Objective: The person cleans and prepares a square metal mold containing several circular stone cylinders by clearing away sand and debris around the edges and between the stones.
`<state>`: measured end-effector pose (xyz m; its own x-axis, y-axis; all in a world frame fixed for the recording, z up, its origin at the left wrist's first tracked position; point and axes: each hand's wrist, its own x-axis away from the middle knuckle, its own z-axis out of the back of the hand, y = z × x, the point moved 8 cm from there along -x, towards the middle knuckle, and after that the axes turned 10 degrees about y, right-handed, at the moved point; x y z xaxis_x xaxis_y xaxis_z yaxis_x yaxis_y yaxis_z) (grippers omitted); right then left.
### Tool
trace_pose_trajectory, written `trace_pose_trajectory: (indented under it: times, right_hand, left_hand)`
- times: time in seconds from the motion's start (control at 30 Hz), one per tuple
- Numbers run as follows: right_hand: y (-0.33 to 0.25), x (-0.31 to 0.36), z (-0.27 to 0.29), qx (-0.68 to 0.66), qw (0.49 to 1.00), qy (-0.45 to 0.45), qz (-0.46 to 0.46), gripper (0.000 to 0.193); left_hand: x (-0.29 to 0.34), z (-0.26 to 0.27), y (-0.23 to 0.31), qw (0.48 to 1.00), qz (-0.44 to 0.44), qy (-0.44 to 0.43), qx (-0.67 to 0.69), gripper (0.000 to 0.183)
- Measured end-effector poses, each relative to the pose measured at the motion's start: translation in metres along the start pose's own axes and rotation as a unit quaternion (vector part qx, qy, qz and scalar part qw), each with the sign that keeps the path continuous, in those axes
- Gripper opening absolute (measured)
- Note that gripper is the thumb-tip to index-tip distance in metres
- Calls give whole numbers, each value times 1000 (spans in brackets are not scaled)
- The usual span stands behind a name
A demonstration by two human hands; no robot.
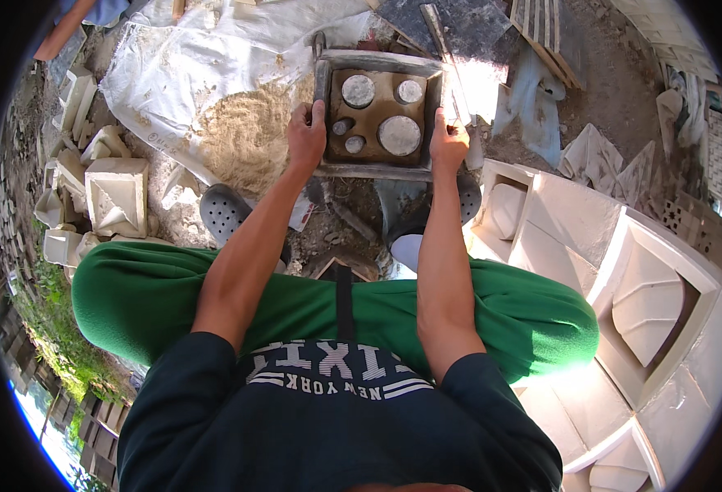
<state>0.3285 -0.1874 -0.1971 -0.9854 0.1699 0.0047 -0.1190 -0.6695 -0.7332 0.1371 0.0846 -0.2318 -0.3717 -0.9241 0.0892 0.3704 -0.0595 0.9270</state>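
In front of me is a dark square molding frame (373, 173) with raised walls. Brown, damp-looking sand (377, 111) fills it, with several round grey pieces set in the surface. The largest grey disc (399, 135) is at the near right, and two smaller ones sit along the far side. Two little round pieces (354, 144) are at the near left. My left hand (307, 135) grips the frame's left wall, its thumb along the rim. On the opposite wall, my right hand (449, 141) is closed the same way. The undersides of the fingers are hidden.
Loose sand (250, 135) is heaped on a white plastic sheet (181, 61) at the left. Pale hollow blocks (117, 197) stand beyond my left knee; larger pale molds (648, 303) crowd the right. Wooden slats (545, 37) lie far right. Another person's arm (62, 33) shows far left.
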Motion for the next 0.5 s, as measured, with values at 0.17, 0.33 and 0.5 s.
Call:
trace_pose_trajectory:
  times: [0.17,0.33,0.5]
  right_hand:
    - [-12,5,-13,74,995,-57,-33,76]
    - [-15,-18,-28,-8,986,-156,-59,89]
    - [-1,-28,-36,-41,975,-186,-116,101]
  left_hand:
    - [0,-3,-6,997,48,-50,-30,38]
    - [3,-13,11,993,47,-98,54,50]
    - [-1,-24,-6,984,100,-147,21,61]
